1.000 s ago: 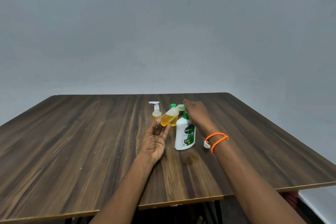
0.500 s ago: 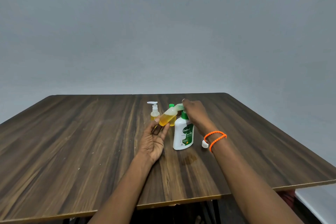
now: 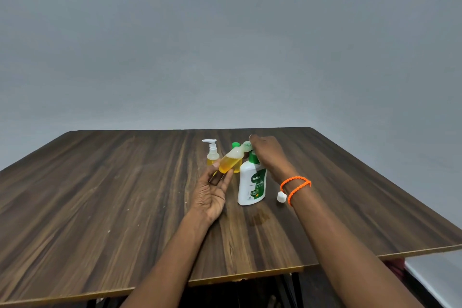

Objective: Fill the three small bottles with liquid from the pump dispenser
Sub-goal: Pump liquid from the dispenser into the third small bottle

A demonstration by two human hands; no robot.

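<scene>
A white pump dispenser [image 3: 251, 184] with a green label and green collar stands mid-table. My right hand [image 3: 266, 155] rests on top of its pump head, fingers laid over it. My left hand [image 3: 212, 191] holds a small clear bottle [image 3: 231, 162] of yellow liquid between thumb and fingertips, tilted with its open mouth up against the dispenser's nozzle. Behind it stands a small bottle with a white pump top [image 3: 212, 154], holding yellow liquid. A third small bottle with a green cap [image 3: 235, 145] is mostly hidden behind the tilted one.
A small white cap [image 3: 281, 196] lies on the wooden table [image 3: 100, 195] just right of the dispenser, by my right wrist with its orange bracelet. A faint wet patch [image 3: 260, 217] marks the wood in front of the dispenser.
Both hands, the tilted bottle and the dispenser keep nearly the same pose; only the camera view has shifted slightly.
</scene>
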